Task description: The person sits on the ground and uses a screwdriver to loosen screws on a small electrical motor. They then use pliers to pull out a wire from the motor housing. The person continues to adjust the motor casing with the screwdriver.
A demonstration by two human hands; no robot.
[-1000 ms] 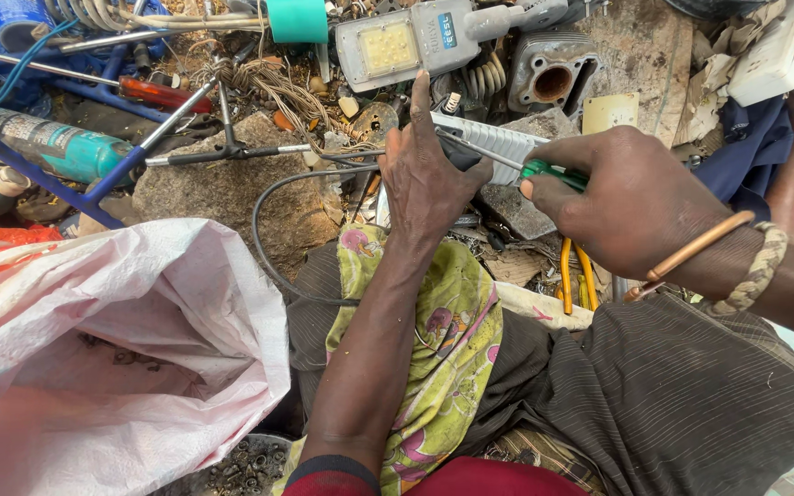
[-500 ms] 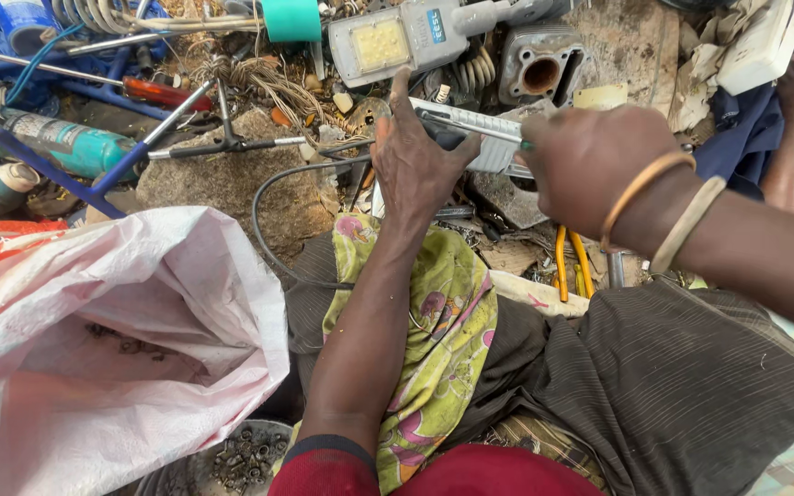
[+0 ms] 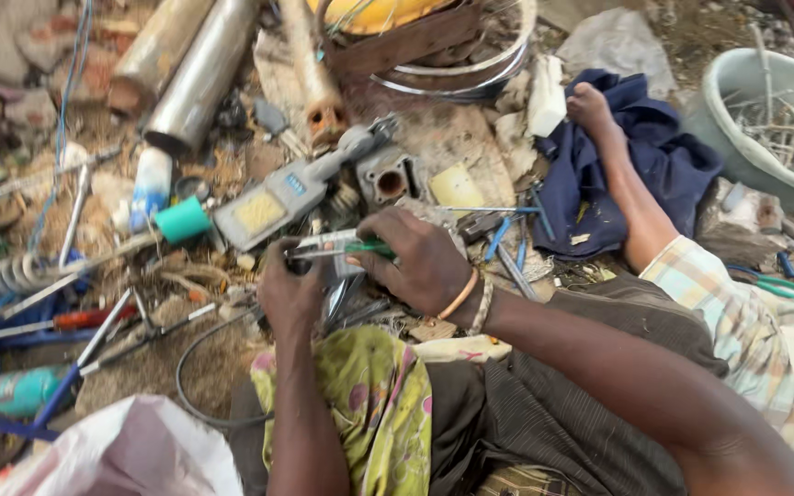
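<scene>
Two hands meet over bare, dusty ground littered with scrap; no table, work done seated on the floor outdoors. Right hand (image 3: pixel 420 262): fingers curled closed around a slim green-handled tool (image 3: pixel 346 247), which lies roughly level, its pale metal end reaching left to the left hand. Left hand (image 3: pixel 291 294): fingers bent, closed on that end of the tool or on a small part there; which one, cannot tell. Both hands sit just above the person's lap, over a yellow-green patterned cloth (image 3: pixel 374 404) draped on the left knee.

Ground beyond the hands: grey handheld meter (image 3: pixel 273 204) with a yellowed screen, lying tilted, just beside a teal cap (image 3: pixel 182 220). Two dull metal cylinders (image 3: pixel 186 73) at upper left. Red-handled screwdriver (image 3: pixel 66 321) at left among rods and wire. Blue cloth (image 3: pixel 636 156) at upper right with a bare foot (image 3: pixel 590 106) resting on it. Pale green basin (image 3: pixel 769 119) at far right, holding bent wire. White plastic bag (image 3: pixel 140 450) at lower left edge. Soil brown, strewn with debris throughout.
</scene>
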